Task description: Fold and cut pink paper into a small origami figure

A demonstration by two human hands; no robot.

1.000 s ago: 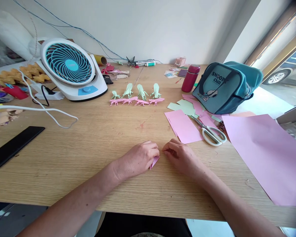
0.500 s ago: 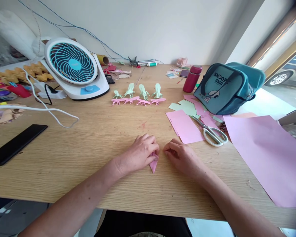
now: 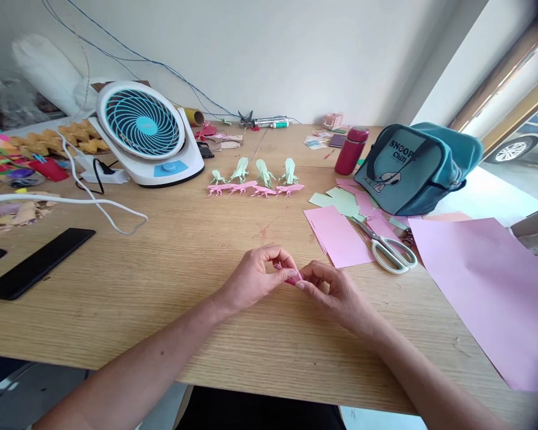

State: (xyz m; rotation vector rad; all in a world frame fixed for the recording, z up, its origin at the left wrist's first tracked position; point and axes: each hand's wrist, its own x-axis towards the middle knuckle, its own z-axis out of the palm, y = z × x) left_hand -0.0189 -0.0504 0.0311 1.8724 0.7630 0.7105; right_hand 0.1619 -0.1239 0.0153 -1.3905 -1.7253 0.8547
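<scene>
A small folded pink paper (image 3: 297,276) is pinched between my two hands above the wooden table (image 3: 233,352). My left hand (image 3: 265,276) grips its left part between thumb and fingers. At its right end, the thumb and fingertips of my right hand (image 3: 334,289) close on it. Most of the paper is hidden by my fingers. Beyond the hands stands a row of green folded paper figures (image 3: 264,173), with pink folded figures (image 3: 263,192) just in front of them.
Scissors (image 3: 392,254) lie beside pink paper sheets (image 3: 338,236) at the right. Farther right are a large pink sheet (image 3: 488,286) and a teal bag (image 3: 407,170), near a red bottle (image 3: 352,150). A fan (image 3: 146,128) and white cable (image 3: 112,203) occupy the left.
The pink paper has been raised and turned from pointing toward me to lying sideways. My right hand has moved in and taken hold of its right end. The camera view has shifted slightly.
</scene>
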